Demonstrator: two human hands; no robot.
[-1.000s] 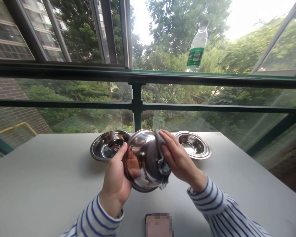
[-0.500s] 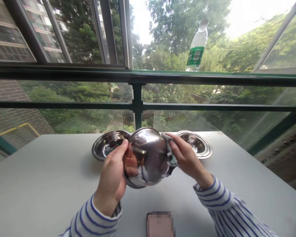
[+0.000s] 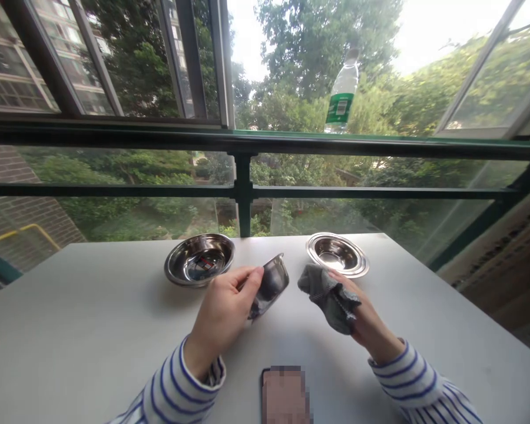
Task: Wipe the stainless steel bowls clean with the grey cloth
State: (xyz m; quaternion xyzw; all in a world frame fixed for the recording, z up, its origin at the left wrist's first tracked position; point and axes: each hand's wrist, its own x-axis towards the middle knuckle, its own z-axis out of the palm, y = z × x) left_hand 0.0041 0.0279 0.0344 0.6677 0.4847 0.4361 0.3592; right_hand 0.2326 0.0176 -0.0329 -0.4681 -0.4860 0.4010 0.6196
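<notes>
My left hand [image 3: 229,312] grips a shiny metal bowl [image 3: 271,284] by its side, thumb over the edge. The bowl is tilted sideways above the table, partly covered by my fingers. To the right, apart from the bowl, my right hand [image 3: 360,306] holds a crumpled grey cloth [image 3: 327,294], which hides most of the fingers. A second metal bowl [image 3: 176,271] rests on the table at the back left, with a red and dark patch showing inside. At the back right, just beyond the cloth, sits another metal bowl with a wide rim [image 3: 363,268].
A white table [image 3: 92,330] spreads under everything. Near its front edge lies a phone-like object [image 3: 286,394], blurred out. Behind the table runs a dark green railing [image 3: 242,191] with glass. A plastic bottle with a green label [image 3: 342,106] stands on the top rail.
My left hand has turned the bowl from its rounded outside facing me to tilted on its side. My right hand with the cloth has come away from it, moving right.
</notes>
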